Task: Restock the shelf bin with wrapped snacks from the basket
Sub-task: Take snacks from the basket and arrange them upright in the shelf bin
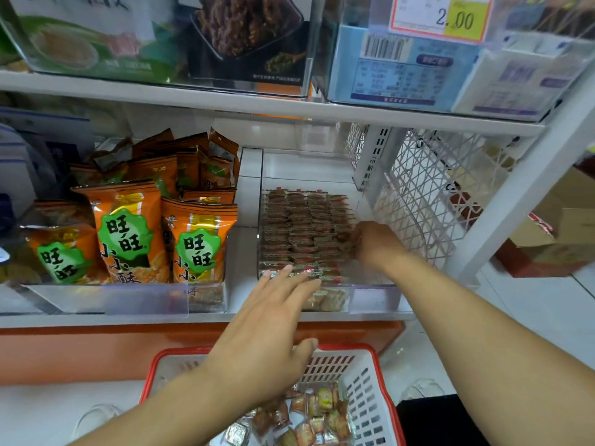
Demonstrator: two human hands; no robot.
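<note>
A clear plastic shelf bin on the middle shelf holds several neat rows of small wrapped snacks. My right hand is inside the bin at its right side, fingers curled against the rightmost row; whether it pinches a packet is hidden. My left hand stretches forward with straight fingers, its fingertips touching the front row of snacks at the bin's near edge. Below, a red-rimmed white basket holds several loose wrapped snacks.
Orange snack bags fill the bin to the left. The shelf above carries clear boxes and a price tag. A white lattice divider stands right of the bin. Cardboard boxes sit on the floor at right.
</note>
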